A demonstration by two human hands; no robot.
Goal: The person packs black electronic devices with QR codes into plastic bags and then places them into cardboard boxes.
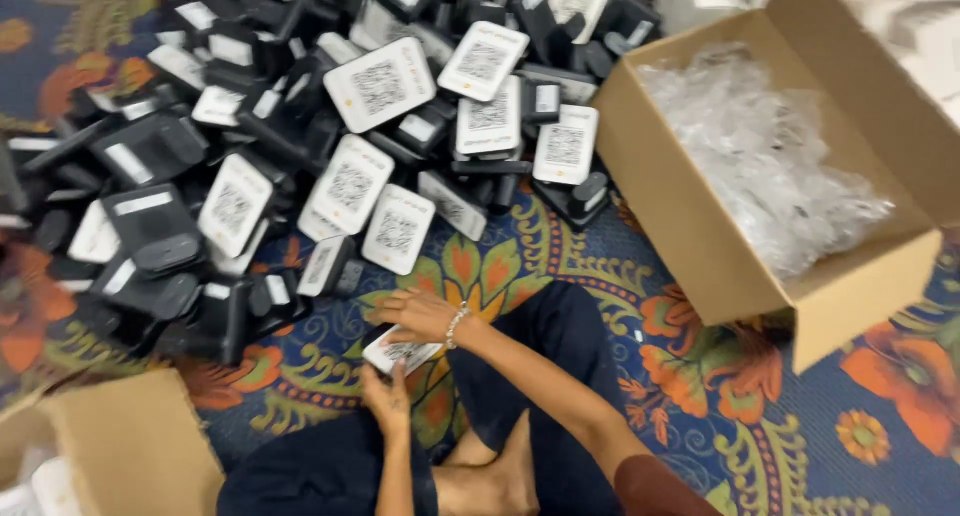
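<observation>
Above the patterned carpet [560, 266], the left hand [388, 401] and right hand [420, 316] both clasp one small white-faced device [402, 354]; piled devices [300, 126] lie near.

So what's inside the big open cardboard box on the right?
The cardboard box is filled with crumpled clear plastic wrap, piled across most of its floor. Whatever lies beneath that plastic is covered and cannot be seen. Neither hand is in the box.

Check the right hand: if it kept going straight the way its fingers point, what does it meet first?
The right hand, resting on the small white-faced device also held by the left hand, points left across the patterned carpet. First in line looks like the black devices at the pile's near edge, though depth is unclear.
</observation>
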